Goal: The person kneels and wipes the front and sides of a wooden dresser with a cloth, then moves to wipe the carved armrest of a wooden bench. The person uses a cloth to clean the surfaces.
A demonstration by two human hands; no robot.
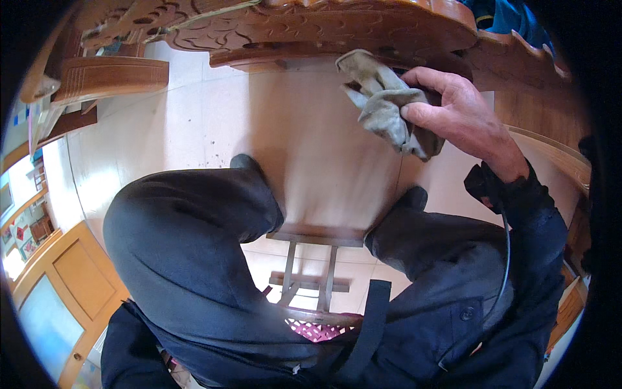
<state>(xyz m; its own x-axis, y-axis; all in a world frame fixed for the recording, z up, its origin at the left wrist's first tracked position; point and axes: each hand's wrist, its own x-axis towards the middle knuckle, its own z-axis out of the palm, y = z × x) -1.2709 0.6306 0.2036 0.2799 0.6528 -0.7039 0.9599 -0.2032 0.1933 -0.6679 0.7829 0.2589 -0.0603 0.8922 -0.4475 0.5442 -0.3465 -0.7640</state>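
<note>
My right hand grips a crumpled, stained grey-beige cloth between thumb and fingers. The cloth hangs in folds above the tiled floor, just on my side of a carved, varnished wooden furniture piece. Whether the cloth touches the wood cannot be told from here. My left hand is out of view; only the dark left sleeve shows at the bottom left.
I sit on a low folding stool with a pink woven seat, knees apart. A wooden armrest or leg piece juts in at upper left. A wooden door with a glass pane stands at left. Blue fabric lies at upper right.
</note>
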